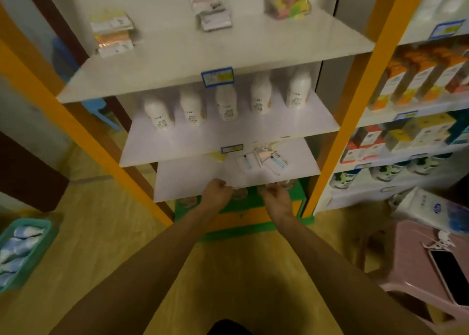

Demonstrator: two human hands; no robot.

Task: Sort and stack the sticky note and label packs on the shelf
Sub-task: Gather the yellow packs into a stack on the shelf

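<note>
1. Two hands reach to the front edge of the lowest white shelf [193, 182]. The left hand [215, 191] has its fingers curled at the shelf lip; the right hand [276, 197] has its fingers bent downward just below the edge. Motion blur hides the fingertips, so whether either hand holds anything cannot be told.
2. Loose label packs [261, 161] lie scattered on this shelf, behind and above the right hand, apart from both hands. A yellow pack [218, 156] lies to their left under the price tag [231, 148].
3. Stacked packs [111, 31] sit on the top shelf at left, a second pile [212, 11] at centre, and a coloured sticky note bundle [288, 1] at right.
4. Recommended procedure: bring the hands up over the shelf edge, gather the scattered packs by type, square their edges, then stack flat.
5. Caution: the glossy wrappers will probably slide; grip each pack by opposite edges.
</note>
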